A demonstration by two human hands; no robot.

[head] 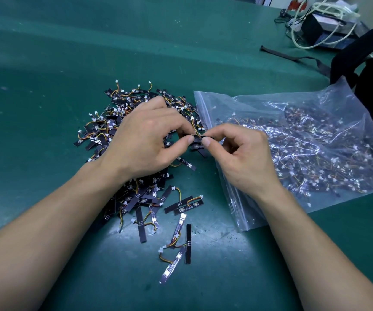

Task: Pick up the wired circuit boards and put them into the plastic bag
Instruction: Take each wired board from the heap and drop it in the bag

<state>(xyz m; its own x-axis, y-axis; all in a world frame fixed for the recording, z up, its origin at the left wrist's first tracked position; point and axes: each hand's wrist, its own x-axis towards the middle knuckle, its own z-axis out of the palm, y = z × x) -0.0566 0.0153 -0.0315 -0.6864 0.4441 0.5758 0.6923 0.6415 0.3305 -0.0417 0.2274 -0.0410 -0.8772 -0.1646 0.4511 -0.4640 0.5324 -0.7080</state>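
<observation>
**Both hands on one board beside the bag mouth**

From my remote seat, the head camera showed me both hands meeting over the green mat point(46, 86). The left hand point(145, 140) pinched one end of a single wired circuit board point(200, 137) between thumb and forefinger, its other fingers curled loosely over the pile. The right hand point(244, 158) pinched the opposite end the same way, thumb under and forefinger on top, with the remaining fingers folded toward the palm. The board was held level, just above the mat, right at the zip edge of the clear plastic bag point(214, 102).

The bag lay flat to the right, already holding a thick layer of boards with their orange and yellow wires. The heap of loose boards point(104, 131) spread out under and behind the left hand, and a few stray boards point(187, 243) lay apart, nearer to me. At the far right corner I saw a dark box with white cables point(322, 25), and a black strap point(293, 56) across the mat.
</observation>
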